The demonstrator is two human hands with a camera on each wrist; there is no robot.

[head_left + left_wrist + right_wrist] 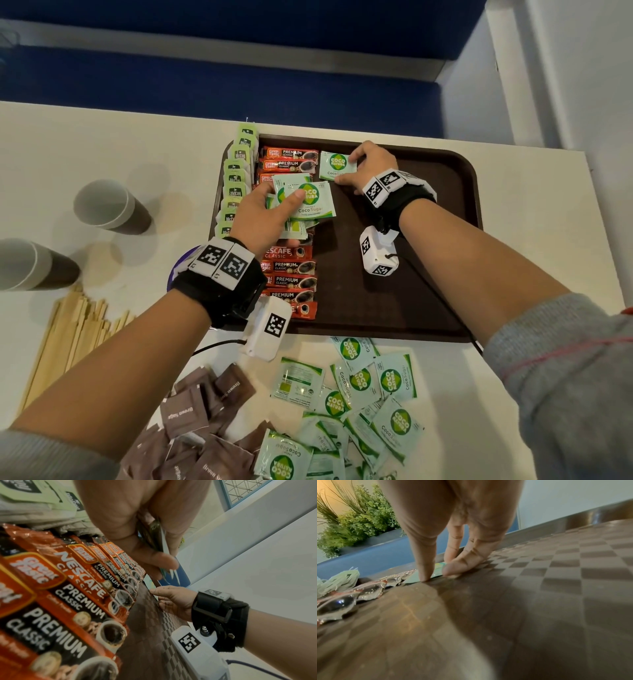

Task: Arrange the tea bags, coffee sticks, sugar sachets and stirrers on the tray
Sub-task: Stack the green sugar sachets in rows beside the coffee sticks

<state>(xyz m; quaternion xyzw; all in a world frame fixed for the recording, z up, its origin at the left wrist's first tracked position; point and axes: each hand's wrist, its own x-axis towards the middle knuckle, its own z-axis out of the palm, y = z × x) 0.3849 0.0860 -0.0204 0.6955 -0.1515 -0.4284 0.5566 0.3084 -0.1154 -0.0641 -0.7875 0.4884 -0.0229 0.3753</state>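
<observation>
The sugar step was in hand: the right hand (371, 164) pinned one Coco Sugar sachet (337, 166) beside the coffee sticks (289, 161) with a narrow grip of straight fingertips, the left hand (263, 214) held a fan of sachets (305, 202) in its grip, and next one likely had to go just below.

Tray (428, 240) right half bare; coffee sticks (291, 274) crowd left.

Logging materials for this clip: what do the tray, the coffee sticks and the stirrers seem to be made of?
Tray: probably moulded plastic, dark brown, with a checkered embossed surface and dull sheen.
Coffee sticks: likely foil-laminate film, glossy, with silvery crimped ends in the right wrist view.
Stirrers: apparently wood, pale, matte, flat strips.
</observation>
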